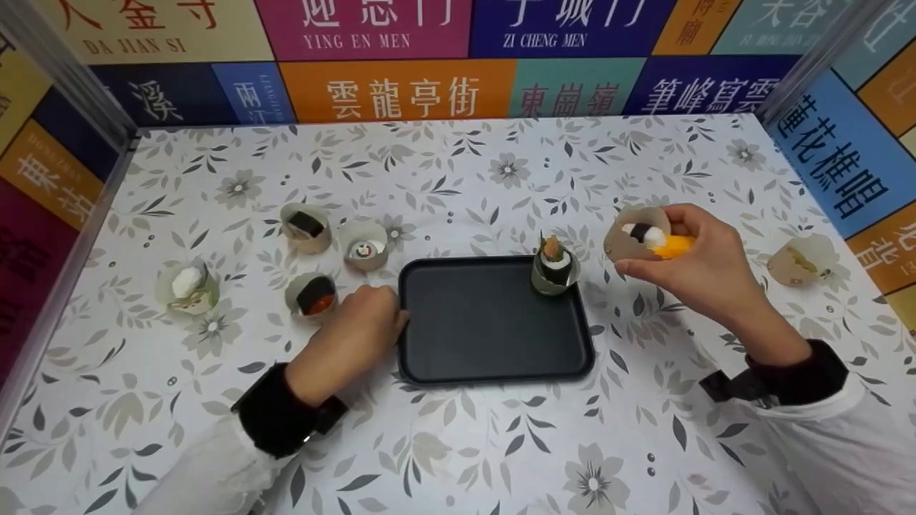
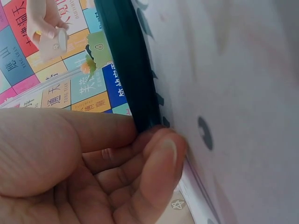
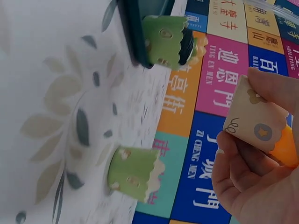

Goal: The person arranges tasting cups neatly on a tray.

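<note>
At the tray's left rim, my left hand (image 1: 358, 325) pinches the edge of the black tray (image 1: 494, 322) between thumb and fingers, as the left wrist view shows closely. My right hand (image 1: 705, 261) holds a beige paper cup (image 3: 259, 116) by its wall, raised off the table and tilted. Inside that cup are white and black sushi-like pieces and a bright orange-yellow piece (image 1: 673, 247). On the tray's far right corner stands a green paper cup (image 3: 166, 42) holding a dark-wrapped sushi roll (image 1: 555, 265).
Left of the tray stand several paper cups: one with white food (image 1: 188, 282), one with a dark block (image 1: 306, 225), one with a small round roll (image 1: 363, 249), one with orange-red food (image 1: 316, 304). Another cup (image 1: 801, 261) is at far right. Printed panels (image 1: 401, 89) border the table.
</note>
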### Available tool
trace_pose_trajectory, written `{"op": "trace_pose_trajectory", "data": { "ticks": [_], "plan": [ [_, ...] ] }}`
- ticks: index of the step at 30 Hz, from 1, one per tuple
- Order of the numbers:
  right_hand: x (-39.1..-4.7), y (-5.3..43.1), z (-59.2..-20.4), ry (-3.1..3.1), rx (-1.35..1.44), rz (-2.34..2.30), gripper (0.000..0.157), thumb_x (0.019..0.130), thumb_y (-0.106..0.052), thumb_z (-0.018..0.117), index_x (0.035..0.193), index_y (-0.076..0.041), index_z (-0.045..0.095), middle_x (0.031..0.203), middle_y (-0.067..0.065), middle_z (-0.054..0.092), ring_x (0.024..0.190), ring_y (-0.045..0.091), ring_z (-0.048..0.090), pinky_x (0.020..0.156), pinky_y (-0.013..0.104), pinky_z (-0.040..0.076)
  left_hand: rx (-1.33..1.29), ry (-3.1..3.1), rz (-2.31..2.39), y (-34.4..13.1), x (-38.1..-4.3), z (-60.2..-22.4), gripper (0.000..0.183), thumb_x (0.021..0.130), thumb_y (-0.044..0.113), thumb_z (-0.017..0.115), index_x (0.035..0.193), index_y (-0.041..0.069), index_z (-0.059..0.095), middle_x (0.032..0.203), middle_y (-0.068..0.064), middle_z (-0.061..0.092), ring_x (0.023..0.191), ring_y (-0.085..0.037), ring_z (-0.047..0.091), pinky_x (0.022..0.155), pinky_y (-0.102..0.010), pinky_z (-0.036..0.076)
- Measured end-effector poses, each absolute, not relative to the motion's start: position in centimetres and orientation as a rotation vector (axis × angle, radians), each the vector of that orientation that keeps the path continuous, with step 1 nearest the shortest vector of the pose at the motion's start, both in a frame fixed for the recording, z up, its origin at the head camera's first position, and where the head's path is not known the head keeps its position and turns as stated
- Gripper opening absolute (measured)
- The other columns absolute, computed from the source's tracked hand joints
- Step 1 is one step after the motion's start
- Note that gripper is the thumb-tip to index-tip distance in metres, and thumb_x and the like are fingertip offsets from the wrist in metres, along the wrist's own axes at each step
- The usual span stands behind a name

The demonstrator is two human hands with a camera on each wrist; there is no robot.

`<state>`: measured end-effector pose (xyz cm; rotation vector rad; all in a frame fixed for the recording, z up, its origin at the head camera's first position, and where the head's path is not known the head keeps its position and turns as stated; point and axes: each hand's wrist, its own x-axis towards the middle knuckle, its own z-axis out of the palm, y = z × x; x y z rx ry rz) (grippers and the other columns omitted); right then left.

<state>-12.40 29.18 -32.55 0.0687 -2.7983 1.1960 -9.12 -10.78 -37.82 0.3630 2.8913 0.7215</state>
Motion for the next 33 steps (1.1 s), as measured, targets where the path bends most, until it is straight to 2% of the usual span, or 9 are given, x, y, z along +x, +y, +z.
{"op": "trace_pose_trajectory", "data": {
  "ticks": [16, 23, 33],
  "plan": [
    [-13.3, 22.3, -32.4, -2.748, 0.272, 1.377, 0.063, 0.073, -0.023, 0.098, 0.123, -0.004, 0.065, 0.108, 0.009, 0.071, 0.094, 0.019, 0.063, 0.077, 0.02, 0.051, 0.362, 2.913, 0.733, -10.8, -9.0, -37.9, 0.022, 0.096, 0.007, 0.067, 0.075, 0.003, 0.061, 0.071, -0.013, 0.061, 0.068, -0.034, 0.063, 0.061, -0.049, 0.05],
    [-13.8, 20.3, -33.2, -2.759, 0.389, 1.407, 0.061, 0.071, -0.02, 0.098, 0.119, -0.002, 0.066, 0.105, 0.009, 0.072, 0.091, 0.021, 0.064, 0.076, 0.022, 0.051, 0.357, 2.94, 0.671, -10.7, -9.0, -38.0, 0.019, 0.093, 0.007, 0.069, 0.076, 0.003, 0.061, 0.075, -0.018, 0.064, 0.075, -0.04, 0.067, 0.06, -0.051, 0.052],
    [-14.4, 18.3, -34.6, -2.826, 0.476, 1.282, 0.058, 0.069, -0.022, 0.098, 0.115, -0.004, 0.068, 0.105, 0.007, 0.074, 0.091, 0.022, 0.065, 0.08, 0.03, 0.049, 0.317, 2.912, 0.653, -10.6, -9.1, -37.9, 0.019, 0.095, 0.011, 0.069, 0.078, 0.004, 0.064, 0.079, -0.018, 0.066, 0.077, -0.038, 0.068, 0.063, -0.051, 0.053]
  ]
}}
